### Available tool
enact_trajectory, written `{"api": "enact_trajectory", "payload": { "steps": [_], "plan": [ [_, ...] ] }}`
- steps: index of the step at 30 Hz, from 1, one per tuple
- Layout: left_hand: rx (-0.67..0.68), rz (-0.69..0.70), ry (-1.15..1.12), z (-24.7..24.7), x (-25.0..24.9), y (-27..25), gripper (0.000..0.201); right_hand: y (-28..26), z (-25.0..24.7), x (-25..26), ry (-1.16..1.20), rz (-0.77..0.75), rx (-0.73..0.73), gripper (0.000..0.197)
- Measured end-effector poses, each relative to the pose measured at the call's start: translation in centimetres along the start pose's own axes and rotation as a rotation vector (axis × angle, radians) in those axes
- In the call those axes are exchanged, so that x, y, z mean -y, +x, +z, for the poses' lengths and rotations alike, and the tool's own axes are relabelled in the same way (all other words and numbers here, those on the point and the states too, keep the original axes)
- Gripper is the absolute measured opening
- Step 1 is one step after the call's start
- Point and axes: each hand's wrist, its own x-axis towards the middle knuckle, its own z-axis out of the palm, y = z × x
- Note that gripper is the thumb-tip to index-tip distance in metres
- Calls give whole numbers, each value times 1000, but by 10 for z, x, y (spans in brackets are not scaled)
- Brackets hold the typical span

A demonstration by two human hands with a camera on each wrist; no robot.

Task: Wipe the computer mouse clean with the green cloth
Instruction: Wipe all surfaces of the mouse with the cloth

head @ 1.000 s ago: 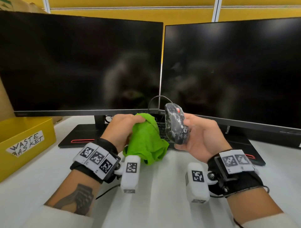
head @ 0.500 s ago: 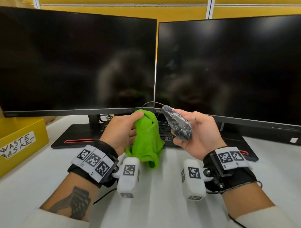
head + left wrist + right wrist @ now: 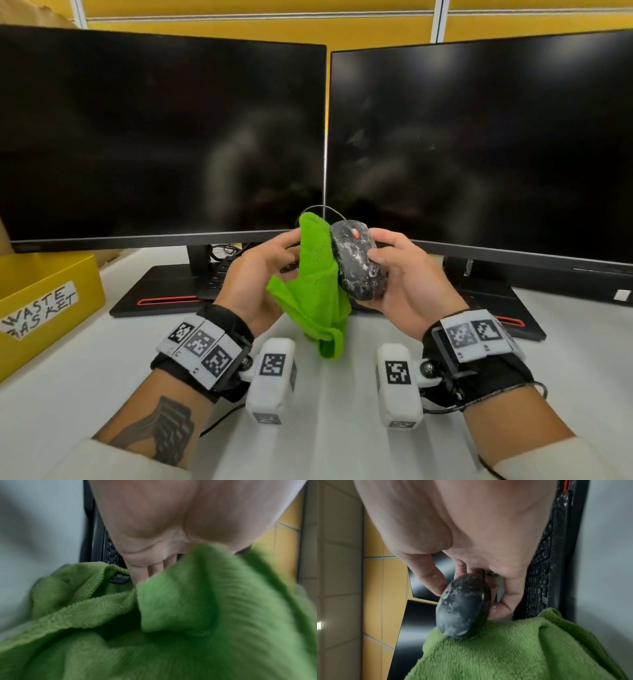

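I see two dark monitors side by side, the left monitor [image 3: 161, 130] and the right monitor [image 3: 479, 144], filling most of the head view above the white surface [image 3: 85, 394]. At the far left sits a yellow bin [image 3: 44, 301] with a label reading "WASTE BASKET". A black keyboard [image 3: 541, 574], dusted with white specks, lies at the foot of the monitors behind my hands.

My left hand [image 3: 260, 281] is raised above the surface with the green cloth [image 3: 315, 281] draped over it. Its fingers [image 3: 286, 240] are extended behind the cloth, backing it against the mouse, while the loose lower end of the cloth hangs down toward the surface. In the left wrist view the cloth [image 3: 171, 622] fills the lower frame and hides most of the fingers, so I cannot tell how far they curl.

My right hand [image 3: 407, 284] holds the computer mouse [image 3: 359, 263] in the air, just right of the cloth and touching it. The thumb presses one side and the fingers [image 3: 508, 600] wrap the other, pinching the body between them. The mouse [image 3: 462, 605] is black, mottled with white residue, and its cable loops up behind it.
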Motion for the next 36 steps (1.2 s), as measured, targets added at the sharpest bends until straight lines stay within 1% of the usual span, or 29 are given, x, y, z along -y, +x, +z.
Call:
{"api": "enact_trajectory", "payload": {
  "steps": [1, 2, 4, 7, 11, 14, 18, 22, 26, 30, 32, 34, 36],
  "plan": [
    [10, 20, 18, 0, 1, -1, 60, 0, 0, 0, -9, -6, -5, 36],
    [11, 49, 50, 1, 4, -1, 61, 0, -1, -1, -15, -11, -7, 36],
    [36, 101, 106, 3, 10, 0, 51, 0, -1, -3, -21, -15, -3, 36],
    [30, 123, 146, 3, 18, 1, 55, -1, 2, -5, -28, -11, 9, 36],
    [67, 138, 191, 6, 19, -2, 43, -2, 2, -5, -27, 6, 48, 37],
    [58, 171, 222, 6, 20, -2, 42, -3, 3, -8, -37, 22, 92, 37],
    [2, 203, 186, 4, 20, 0, 28, -4, 4, -11, -19, 34, 121, 39],
    [-47, 212, 133, 4, 20, 1, 27, -5, 5, -13, -22, 53, 128, 41],
    [-43, 237, 149, 6, 20, -1, 31, -5, 3, -11, -23, 54, 147, 39],
    [2, 325, 189, 5, 19, 1, 27, -6, 4, -12, -25, 49, 150, 40],
    [17, 350, 180, 4, 18, 1, 32, -6, 5, -13, -32, 57, 154, 39],
    [17, 361, 165, 5, 17, 1, 35, -6, 5, -13, -35, 63, 163, 38],
    [-9, 363, 133, 6, 16, -1, 31, -6, 5, -14, -41, 62, 168, 37]
  ]
}}
